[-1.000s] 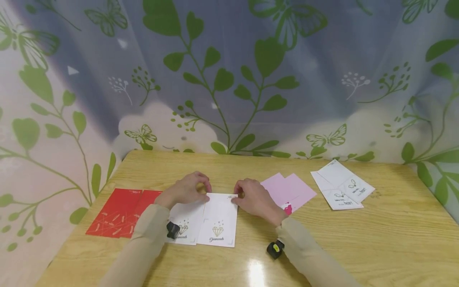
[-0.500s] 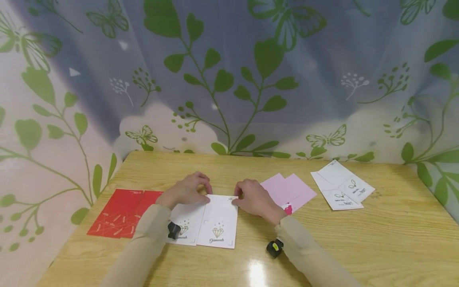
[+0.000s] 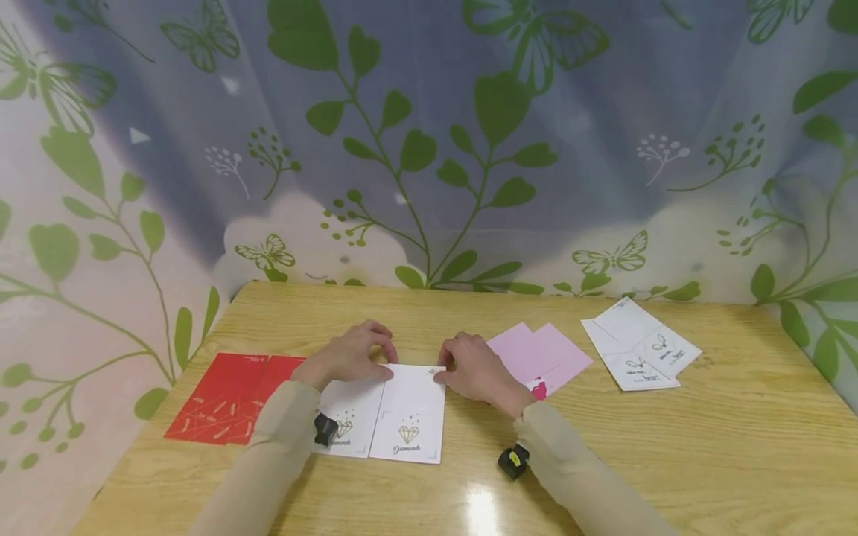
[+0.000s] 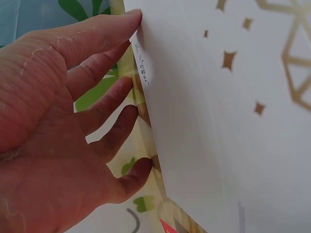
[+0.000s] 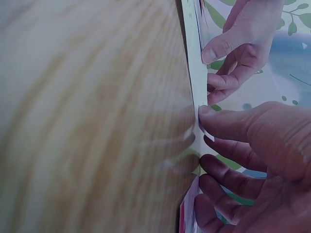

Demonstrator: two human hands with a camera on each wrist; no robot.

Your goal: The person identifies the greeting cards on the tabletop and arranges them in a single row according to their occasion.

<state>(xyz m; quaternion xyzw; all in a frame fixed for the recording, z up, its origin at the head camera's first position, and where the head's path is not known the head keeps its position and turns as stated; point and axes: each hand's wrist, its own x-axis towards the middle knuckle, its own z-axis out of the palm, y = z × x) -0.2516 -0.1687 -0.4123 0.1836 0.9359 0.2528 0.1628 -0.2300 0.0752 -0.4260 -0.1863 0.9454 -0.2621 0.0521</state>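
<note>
Two white cards printed with a gold diamond and lettering lie side by side in the head view. My left hand pinches the top left corner of the right-hand white card between thumb and fingers. At that card's top right corner, my right hand pinches the edge, thumb on top. The left-hand white card is partly hidden by my left wrist. In the left wrist view, the thumb touches the card's edge. Beyond the right thumb, the right wrist view shows both hands along one edge.
Red cards lie on the wooden table at the left, partly behind the left sleeve. Pink cards are just beyond my right hand. Overlapping white cards rest farther right. A patterned curtain hangs behind the table.
The right-hand white card has shifted very slightly toward me since the first frame. Both hands keep nearly the same place at its top corners.
</note>
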